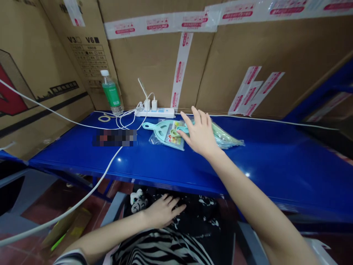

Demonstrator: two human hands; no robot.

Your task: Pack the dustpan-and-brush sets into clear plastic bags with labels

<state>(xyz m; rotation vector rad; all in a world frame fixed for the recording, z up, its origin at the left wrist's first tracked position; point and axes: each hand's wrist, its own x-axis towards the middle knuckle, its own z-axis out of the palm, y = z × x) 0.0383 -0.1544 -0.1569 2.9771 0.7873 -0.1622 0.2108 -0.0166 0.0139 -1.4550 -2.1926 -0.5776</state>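
My right hand (200,134) reaches out over a clear plastic packet (165,133) that holds a small teal dustpan and brush set, lying on the blue shelf (171,162). Its fingers are spread and rest on the packet's right part. My left hand (162,211) lies flat and open in my lap, below the shelf's front edge, on black patterned cloth.
A white power strip (156,112) with plugged chargers and loose white cables sits at the back. A green-labelled water bottle (111,92) stands at the back left. Taped cardboard boxes (248,62) wall the rear. A white cable (82,200) hangs off the front.
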